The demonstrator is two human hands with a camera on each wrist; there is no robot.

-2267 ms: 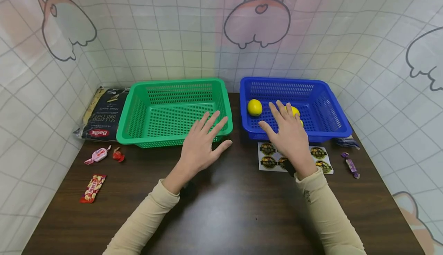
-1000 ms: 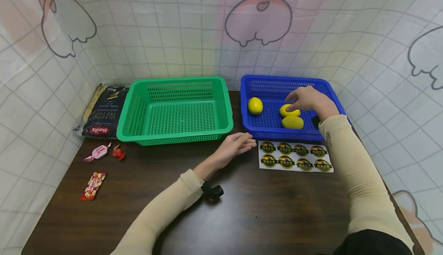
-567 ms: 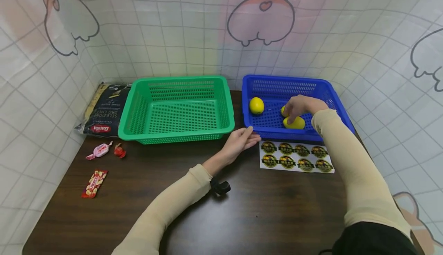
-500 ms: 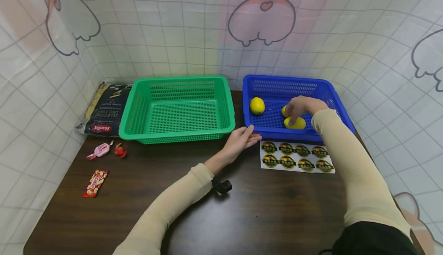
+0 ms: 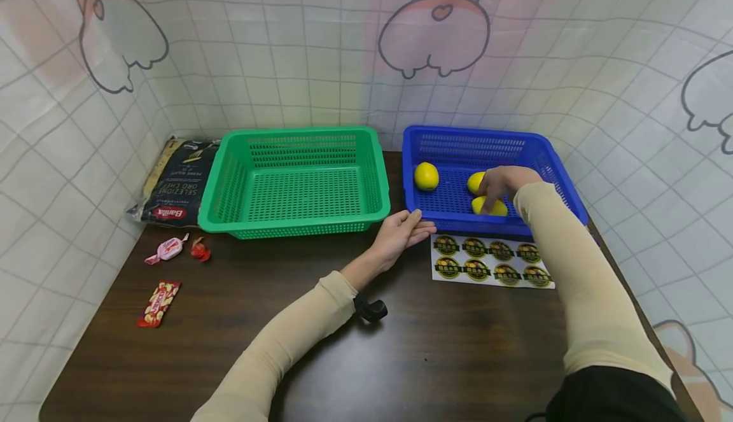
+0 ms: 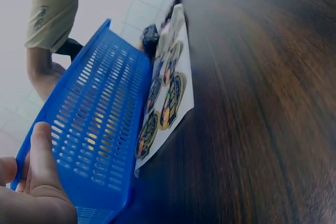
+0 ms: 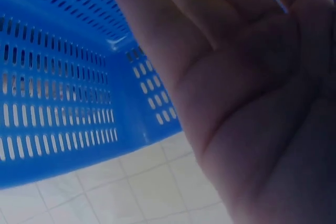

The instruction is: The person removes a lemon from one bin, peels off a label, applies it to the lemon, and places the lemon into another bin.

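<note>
My left hand (image 5: 397, 239) grips the front left corner of the blue basket (image 5: 458, 223), thumb at the rim and fingers against the outer wall, as the left wrist view also shows. My right hand (image 5: 505, 183) reaches down into this basket, its fingers curled onto the nearest lemon (image 5: 497, 208) by the front wall. Just behind lies a second lemon (image 5: 474, 182), partly hidden by the hand. A third lemon (image 5: 426, 176) sits apart at the left end. In the right wrist view my palm covers much of the picture, with slivers of yellow between the fingers.
A green basket (image 5: 294, 226) stands left of the blue one, a black bag of penne (image 5: 177, 183) beside it. Wrapped candies (image 5: 169, 249) and a red snack packet (image 5: 159, 304) lie at the left. A sticker sheet (image 5: 491, 261) lies before the blue basket. Grid-patterned cloth surrounds the table.
From open above the table, my left hand moved right to the blue basket's corner. My right hand went down into the basket, onto the near lemon. Both have barely moved over the last half second.
</note>
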